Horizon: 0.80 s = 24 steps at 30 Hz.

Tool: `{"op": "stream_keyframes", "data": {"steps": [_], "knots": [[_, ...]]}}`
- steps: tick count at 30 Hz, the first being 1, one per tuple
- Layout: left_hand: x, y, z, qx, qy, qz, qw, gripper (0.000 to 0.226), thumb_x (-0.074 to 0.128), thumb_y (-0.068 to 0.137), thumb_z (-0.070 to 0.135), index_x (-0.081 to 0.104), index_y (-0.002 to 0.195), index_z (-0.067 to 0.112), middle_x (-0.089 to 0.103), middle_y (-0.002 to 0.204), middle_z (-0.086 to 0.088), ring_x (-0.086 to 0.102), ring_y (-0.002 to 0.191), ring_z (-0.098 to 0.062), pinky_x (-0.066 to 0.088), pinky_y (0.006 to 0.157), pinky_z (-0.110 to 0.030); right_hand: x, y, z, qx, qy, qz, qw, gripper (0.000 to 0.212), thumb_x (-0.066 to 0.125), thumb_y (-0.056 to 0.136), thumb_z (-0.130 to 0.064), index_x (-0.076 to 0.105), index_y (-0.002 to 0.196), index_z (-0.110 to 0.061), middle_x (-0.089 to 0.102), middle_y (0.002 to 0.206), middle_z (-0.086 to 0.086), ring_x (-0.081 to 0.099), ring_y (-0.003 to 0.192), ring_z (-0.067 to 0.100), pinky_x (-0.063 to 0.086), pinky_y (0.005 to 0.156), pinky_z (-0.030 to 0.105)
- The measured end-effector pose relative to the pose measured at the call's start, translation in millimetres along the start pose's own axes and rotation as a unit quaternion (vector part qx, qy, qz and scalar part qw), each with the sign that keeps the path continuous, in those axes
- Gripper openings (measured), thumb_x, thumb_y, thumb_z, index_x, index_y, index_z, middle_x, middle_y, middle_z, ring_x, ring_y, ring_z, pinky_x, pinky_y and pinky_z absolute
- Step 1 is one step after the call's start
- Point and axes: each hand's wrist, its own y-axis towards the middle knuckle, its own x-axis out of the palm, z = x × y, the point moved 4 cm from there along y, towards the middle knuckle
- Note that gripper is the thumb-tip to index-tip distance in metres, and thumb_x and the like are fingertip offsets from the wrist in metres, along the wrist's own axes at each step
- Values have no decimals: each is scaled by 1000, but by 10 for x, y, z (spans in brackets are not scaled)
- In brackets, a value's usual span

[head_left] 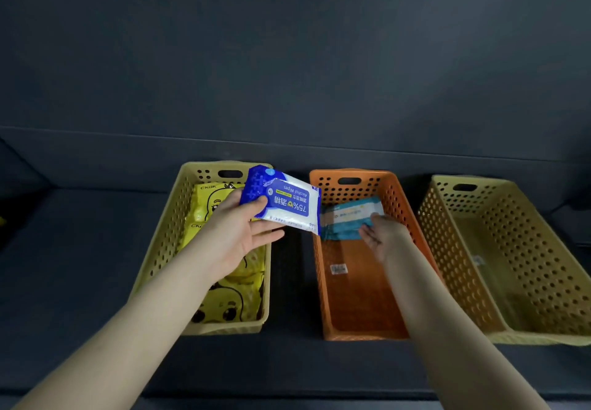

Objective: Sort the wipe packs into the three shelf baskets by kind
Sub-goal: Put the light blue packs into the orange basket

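Three perforated baskets stand side by side on a dark shelf. The left yellow basket point(160, 250) holds several yellow duck-print wipe packs point(236, 294). My left hand point(243, 230) grips a blue-and-white alcohol wipes pack point(287, 202) in the air, between the left basket and the orange basket point(355, 323). Inside the orange basket's far end lie teal-and-white wipe packs point(348, 214); my right hand point(382, 234) is down in the basket with its fingers on the top one. The right yellow basket point(524, 281) has no packs in it.
The dark shelf point(73, 265) runs out to the left of the baskets and in front of them, with a dark back wall close behind. A small white label sticks to the orange basket's floor point(338, 269). Narrow gaps separate the baskets.
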Motion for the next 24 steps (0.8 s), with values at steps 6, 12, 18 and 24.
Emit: {"op": "stream_keyframes", "data": {"steps": [6, 12, 18, 24], "knots": [[-48, 34, -3, -5, -9, -11, 1000, 37, 54, 94, 7, 47, 130, 7, 64, 121, -20, 66, 103, -39, 48, 94, -59, -34, -68, 67, 24, 21, -4, 999, 34, 55, 95, -10, 51, 129, -6, 59, 126, 18, 61, 113, 27, 55, 87, 32], [-90, 38, 40, -6, -12, -32, 999, 33, 54, 95, 8, 47, 127, 7, 65, 119, -19, 68, 100, -38, 50, 92, -57, -52, -166, 135, 35, 37, 15, 999, 36, 53, 97, -11, 48, 132, -9, 56, 131, 15, 55, 121, 27, 45, 104, 40], [-119, 77, 59, -17, -29, -24, 999, 43, 55, 95, 21, 43, 135, 13, 66, 119, -17, 69, 96, -39, 51, 89, -58, 4, -246, 60, 37, 61, -27, 997, 38, 54, 97, -16, 48, 134, -7, 58, 129, 16, 56, 121, 28, 44, 105, 38], [123, 107, 96, -21, 10, -71, 997, 26, 54, 96, 21, 52, 121, 15, 71, 109, -15, 70, 93, -38, 54, 85, -54, -144, -608, -262, -115, -50, -112, 986, 35, 62, 92, -30, 58, 122, -15, 67, 112, 8, 65, 103, 20, 54, 87, 33]]}}
